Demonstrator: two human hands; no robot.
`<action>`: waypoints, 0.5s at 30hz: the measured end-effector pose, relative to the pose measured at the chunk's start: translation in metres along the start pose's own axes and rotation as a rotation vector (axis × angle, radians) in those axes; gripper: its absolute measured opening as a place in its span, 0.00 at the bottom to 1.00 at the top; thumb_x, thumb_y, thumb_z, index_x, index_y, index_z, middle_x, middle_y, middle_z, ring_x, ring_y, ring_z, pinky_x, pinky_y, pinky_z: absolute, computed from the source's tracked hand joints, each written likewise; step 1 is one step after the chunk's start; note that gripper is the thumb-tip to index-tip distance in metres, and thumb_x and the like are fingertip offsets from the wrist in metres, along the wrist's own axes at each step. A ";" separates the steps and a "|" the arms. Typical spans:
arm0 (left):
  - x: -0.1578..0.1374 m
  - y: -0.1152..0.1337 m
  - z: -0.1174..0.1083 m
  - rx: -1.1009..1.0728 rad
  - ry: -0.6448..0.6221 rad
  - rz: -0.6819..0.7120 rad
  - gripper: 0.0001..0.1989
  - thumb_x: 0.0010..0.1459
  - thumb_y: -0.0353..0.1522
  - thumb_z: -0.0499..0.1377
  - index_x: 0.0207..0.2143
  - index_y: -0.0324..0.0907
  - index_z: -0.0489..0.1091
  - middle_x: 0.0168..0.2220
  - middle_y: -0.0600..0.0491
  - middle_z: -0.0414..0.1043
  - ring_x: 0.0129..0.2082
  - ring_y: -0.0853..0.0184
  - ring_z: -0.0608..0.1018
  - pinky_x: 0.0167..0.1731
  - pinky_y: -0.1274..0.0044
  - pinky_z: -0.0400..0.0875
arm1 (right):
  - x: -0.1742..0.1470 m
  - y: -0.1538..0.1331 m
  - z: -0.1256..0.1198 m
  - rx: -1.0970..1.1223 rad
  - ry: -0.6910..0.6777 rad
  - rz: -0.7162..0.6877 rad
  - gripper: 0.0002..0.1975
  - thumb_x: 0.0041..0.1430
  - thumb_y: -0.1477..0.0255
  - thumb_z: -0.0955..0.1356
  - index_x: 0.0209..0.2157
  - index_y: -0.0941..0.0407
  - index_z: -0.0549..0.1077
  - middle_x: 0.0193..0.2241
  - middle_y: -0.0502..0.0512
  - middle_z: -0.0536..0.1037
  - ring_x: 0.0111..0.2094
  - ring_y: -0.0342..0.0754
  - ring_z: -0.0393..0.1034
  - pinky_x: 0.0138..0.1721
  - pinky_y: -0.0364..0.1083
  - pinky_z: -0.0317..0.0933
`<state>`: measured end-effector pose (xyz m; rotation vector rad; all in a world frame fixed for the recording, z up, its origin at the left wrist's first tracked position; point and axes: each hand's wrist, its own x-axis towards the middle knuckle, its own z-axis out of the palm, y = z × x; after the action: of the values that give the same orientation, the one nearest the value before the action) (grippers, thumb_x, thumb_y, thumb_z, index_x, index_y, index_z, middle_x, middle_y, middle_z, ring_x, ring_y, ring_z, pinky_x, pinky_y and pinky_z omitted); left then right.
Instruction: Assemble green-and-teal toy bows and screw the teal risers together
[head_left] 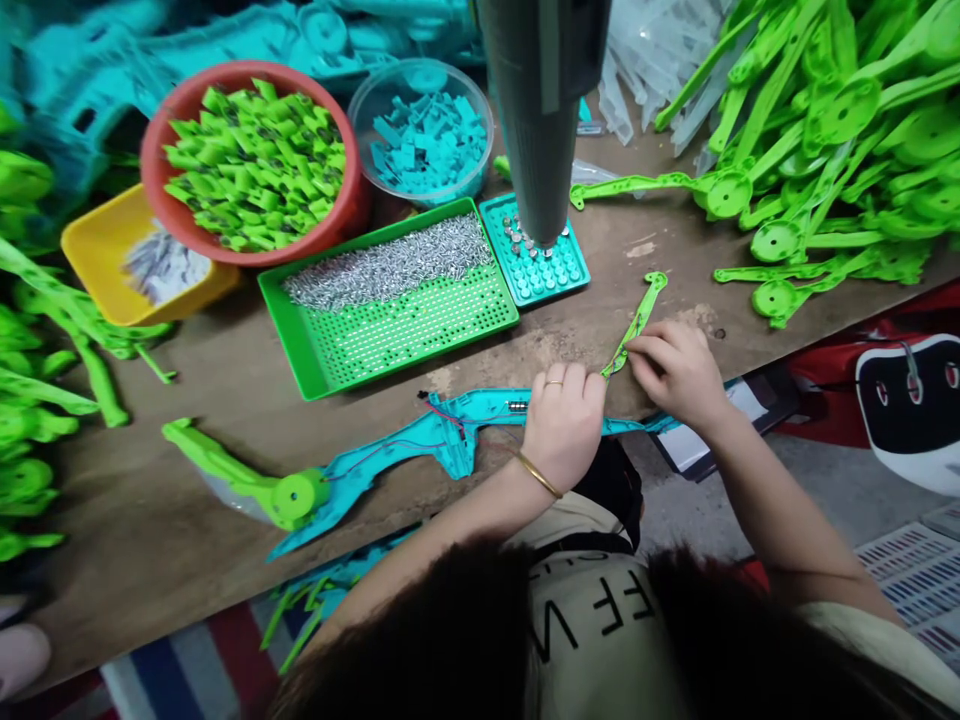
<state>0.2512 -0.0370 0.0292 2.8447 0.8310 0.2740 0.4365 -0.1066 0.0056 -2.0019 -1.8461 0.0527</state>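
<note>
A narrow green plastic arm [636, 318] slants up from between my hands, with thin dark wire along its lower part. My left hand [566, 420] is closed at the arm's lower end, over a long bow-shaped blue plastic shell [390, 445]; its fingertips are partly hidden. Beside the arm's right edge, my right hand [679, 370] has its fingers pinched together; whatever lies between them is too small to make out. Red wires and a small metal spring [517, 407] show in the shell. At its left end sits another green arm [292, 497] with a round hub.
A green tray [307, 365] of screws and a small blue tray [551, 290] of metal pieces lie beyond. Behind stand a red bowl [154, 150], a clear tub [360, 165] and a yellow bin [90, 265]. A dark vertical column [540, 130] rises centrally. Green parts [832, 170] heap at right.
</note>
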 end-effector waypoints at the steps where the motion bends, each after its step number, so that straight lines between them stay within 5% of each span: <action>1: 0.000 -0.001 -0.001 -0.003 0.012 0.005 0.05 0.64 0.30 0.55 0.34 0.41 0.69 0.34 0.49 0.71 0.35 0.59 0.69 0.36 0.68 0.60 | -0.001 0.000 -0.001 -0.011 -0.006 -0.011 0.07 0.63 0.72 0.65 0.40 0.54 0.75 0.37 0.55 0.77 0.40 0.49 0.69 0.42 0.49 0.57; 15: 0.002 -0.005 -0.010 -0.180 -0.205 -0.004 0.12 0.66 0.28 0.50 0.44 0.41 0.73 0.39 0.49 0.72 0.41 0.59 0.70 0.41 0.69 0.61 | -0.006 -0.013 -0.002 0.154 -0.083 -0.106 0.06 0.62 0.69 0.66 0.37 0.53 0.75 0.42 0.56 0.75 0.45 0.50 0.67 0.47 0.50 0.60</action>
<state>0.2478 -0.0311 0.0383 2.6480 0.7306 0.0510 0.4236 -0.1126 0.0100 -1.8204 -1.9337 0.2435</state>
